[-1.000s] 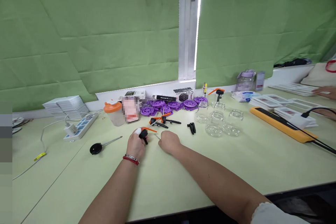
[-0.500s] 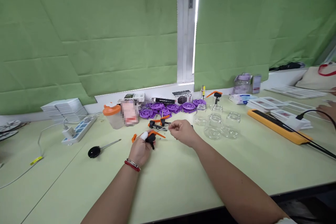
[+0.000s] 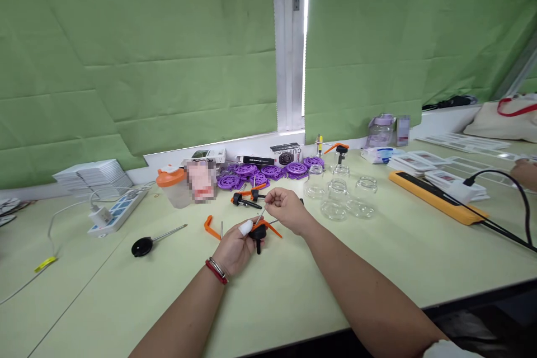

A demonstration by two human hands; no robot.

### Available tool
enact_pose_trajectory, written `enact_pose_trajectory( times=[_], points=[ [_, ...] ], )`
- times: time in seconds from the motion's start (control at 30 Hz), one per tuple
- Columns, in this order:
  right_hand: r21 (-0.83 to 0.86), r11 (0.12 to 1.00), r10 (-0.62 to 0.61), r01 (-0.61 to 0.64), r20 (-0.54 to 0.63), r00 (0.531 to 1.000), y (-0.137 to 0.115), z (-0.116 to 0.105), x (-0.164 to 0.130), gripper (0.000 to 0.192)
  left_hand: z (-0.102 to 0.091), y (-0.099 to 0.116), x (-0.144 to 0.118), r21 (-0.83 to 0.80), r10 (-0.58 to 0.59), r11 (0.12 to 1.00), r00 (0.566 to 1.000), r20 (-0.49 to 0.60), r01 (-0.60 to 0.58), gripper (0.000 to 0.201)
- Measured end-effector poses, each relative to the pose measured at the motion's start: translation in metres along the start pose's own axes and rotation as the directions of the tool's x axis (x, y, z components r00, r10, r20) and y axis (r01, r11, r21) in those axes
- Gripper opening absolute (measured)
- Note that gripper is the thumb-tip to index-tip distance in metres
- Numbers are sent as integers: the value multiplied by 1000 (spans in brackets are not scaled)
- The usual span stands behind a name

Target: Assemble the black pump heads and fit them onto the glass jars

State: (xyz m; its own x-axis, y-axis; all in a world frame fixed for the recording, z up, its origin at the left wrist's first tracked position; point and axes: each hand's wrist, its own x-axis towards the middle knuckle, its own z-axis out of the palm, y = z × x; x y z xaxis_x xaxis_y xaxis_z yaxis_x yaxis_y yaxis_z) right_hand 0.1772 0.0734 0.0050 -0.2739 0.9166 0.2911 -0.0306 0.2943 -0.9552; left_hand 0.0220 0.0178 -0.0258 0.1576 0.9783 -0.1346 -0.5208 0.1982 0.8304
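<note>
Left hand (image 3: 235,244) grips a black-and-orange sprayer head (image 3: 259,230); right hand (image 3: 286,210) pinches its thin tube (image 3: 260,215) above the table (image 3: 293,291)

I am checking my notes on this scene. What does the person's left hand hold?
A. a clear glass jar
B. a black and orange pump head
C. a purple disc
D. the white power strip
B: the left hand grips the black and orange pump head, while the glass jars stand untouched farther back on the table.
</note>
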Motion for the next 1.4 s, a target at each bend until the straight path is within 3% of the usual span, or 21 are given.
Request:
enact_pose_trajectory(
  times=[0.33,0.5,0.77,0.93,1.07,1.2,1.27,1.33,1.4],
  points=[
    [41,999,10,-10,-2,1000,-2,3,-2,12,4,-1,-4,38,-60,998,991,119,55,32],
    [11,1000,15,-15,-8,1000,-8,2,-4,12,1,-2,-4,34,-46,999,991,129,42,31],
    [36,995,94,-96,52,994,-14,4,-7,9,-1,-2,-5,41,-54,998,983,174,48,30],
    [27,992,126,-127,23,992,-15,7,-8,6,-1,-2,-4,52,-58,997,977,205,48,30],
    [-63,983,181,-174,130,975,-8,10,-9,8,1,2,-6,70,-34,997,971,235,18,22],
    [-261,960,-18,105,315,949,-5,7,-12,14,-1,4,-5,68,-4,998,984,180,-9,19],
    [-354,901,-95,251,404,910,-7,5,-14,24,-5,6,-2,30,30,999,989,146,-34,20],
    [-452,826,-111,337,457,883,-9,4,-15,41,-8,7,0,-5,57,998,990,131,-57,21],
    [-519,754,-130,403,483,866,-12,6,-17,44,-11,7,2,-21,81,997,990,117,-79,20]
  ],
)
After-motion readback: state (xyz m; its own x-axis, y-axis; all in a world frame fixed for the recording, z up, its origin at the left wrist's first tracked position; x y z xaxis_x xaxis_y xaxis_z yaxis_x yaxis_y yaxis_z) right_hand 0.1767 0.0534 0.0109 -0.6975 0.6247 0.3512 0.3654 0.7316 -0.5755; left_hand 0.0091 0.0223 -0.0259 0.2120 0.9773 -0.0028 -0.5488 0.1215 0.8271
